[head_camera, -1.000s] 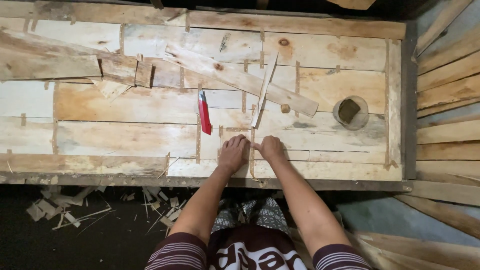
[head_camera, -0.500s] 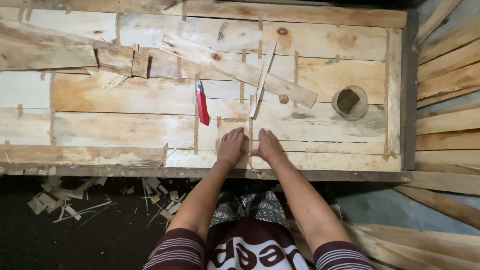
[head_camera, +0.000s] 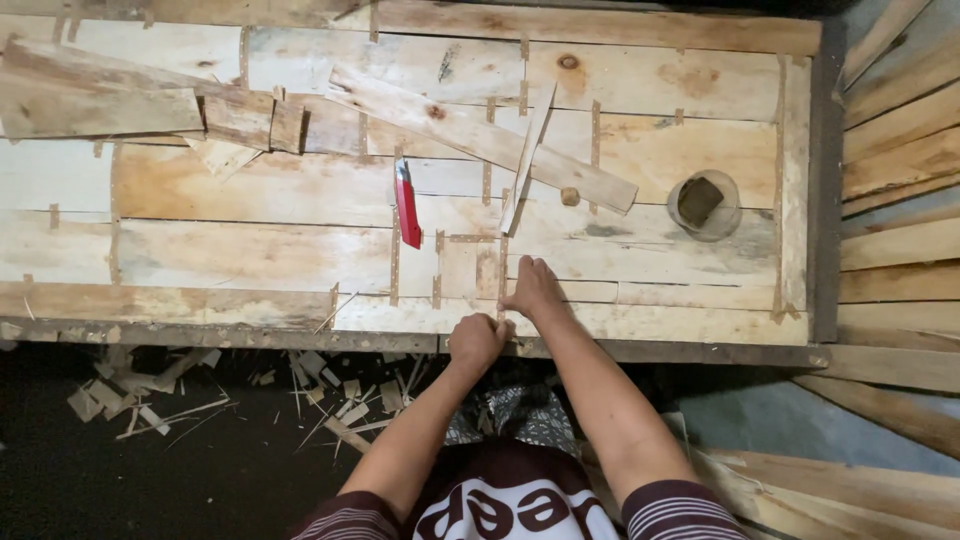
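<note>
My right hand (head_camera: 530, 288) lies flat on a small square wood panel (head_camera: 465, 268) that is set among thin strips on the plank tabletop (head_camera: 250, 255). Its fingers point away from me. At the table's front edge, my left hand (head_camera: 478, 340) is curled into a fist, and I see nothing in it. A red utility knife (head_camera: 406, 205) lies just beyond the panel, to the left of both hands. A thin wood strip (head_camera: 527, 155) leans across a long diagonal plank (head_camera: 470, 135) further back.
A round clear dish with a dark block (head_camera: 703, 203) sits at the right, with a small wooden knob (head_camera: 570, 196) near it. Loose boards (head_camera: 100, 100) lie at the back left. Wood scraps (head_camera: 200, 390) litter the dark floor. Planks (head_camera: 900, 150) are stacked on the right.
My left hand has drawn back from the panel to the table's front edge and curled shut. The right hand stays flat on the wood.
</note>
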